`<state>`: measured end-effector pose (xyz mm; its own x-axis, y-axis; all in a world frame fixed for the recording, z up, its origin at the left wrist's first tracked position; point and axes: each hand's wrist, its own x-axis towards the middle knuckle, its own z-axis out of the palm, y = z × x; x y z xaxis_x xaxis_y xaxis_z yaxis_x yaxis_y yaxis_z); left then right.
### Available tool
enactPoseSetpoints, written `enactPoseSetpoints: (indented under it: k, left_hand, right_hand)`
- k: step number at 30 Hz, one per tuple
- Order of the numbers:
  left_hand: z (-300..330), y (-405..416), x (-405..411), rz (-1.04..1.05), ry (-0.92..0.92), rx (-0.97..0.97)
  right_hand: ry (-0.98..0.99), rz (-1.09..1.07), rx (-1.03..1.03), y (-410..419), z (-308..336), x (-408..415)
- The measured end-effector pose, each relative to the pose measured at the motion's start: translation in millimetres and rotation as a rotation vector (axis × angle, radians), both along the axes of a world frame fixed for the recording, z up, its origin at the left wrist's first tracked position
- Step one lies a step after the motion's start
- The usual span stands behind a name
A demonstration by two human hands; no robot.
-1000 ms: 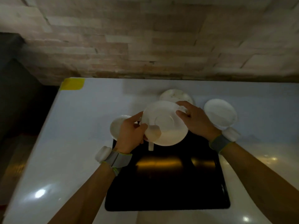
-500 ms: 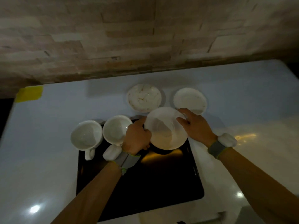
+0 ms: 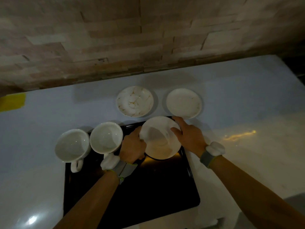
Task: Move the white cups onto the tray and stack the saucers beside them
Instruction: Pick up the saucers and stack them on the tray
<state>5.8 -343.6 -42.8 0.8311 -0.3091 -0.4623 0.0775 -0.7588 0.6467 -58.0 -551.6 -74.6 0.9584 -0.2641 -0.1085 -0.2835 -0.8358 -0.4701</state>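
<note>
A dim scene seen from above: a glossy white worktop [image 3: 239, 100] runs against a pale stone-brick wall [image 3: 115, 38], with a strip of yellow tape [image 3: 12, 102] at its far left edge

A black rectangular tray [image 3: 148, 192] lies on the worktop near the person. Two white cups stand side by side at the tray's far left corner. The left cup [image 3: 72, 145] sits at the tray's left edge, its handle pointing toward the person; whether it rests fully on the tray cannot be told. The right cup [image 3: 105, 138] stands just beside it, touching or nearly so, over the tray's far edge

Both hands hold one white saucer [image 3: 160, 138] over the far right part of the tray. The left hand [image 3: 132, 146] is curled around the saucer's left rim. The right hand [image 3: 188, 134] clasps the right rim with fingers laid over the top. Whether the saucer touches the tray is not clear. Each wrist wears a grey band with a white block on it

Two more saucers lie on the worktop beyond the tray, near each other but apart: a marbled saucer [image 3: 135, 101] with gold veins on the left, and a plain saucer [image 3: 184, 103] on the right, just beyond the right hand's fingertips
</note>
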Motion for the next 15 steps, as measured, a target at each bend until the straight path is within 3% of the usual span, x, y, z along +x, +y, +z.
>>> enactPoseSetpoints:
  k: [15]
  left_hand:
    - [-2.0,2.4,-2.5,0.025,-0.003,0.059]
  right_hand:
    - [0.069,-0.06,0.024,5.9,-0.4,0.3]
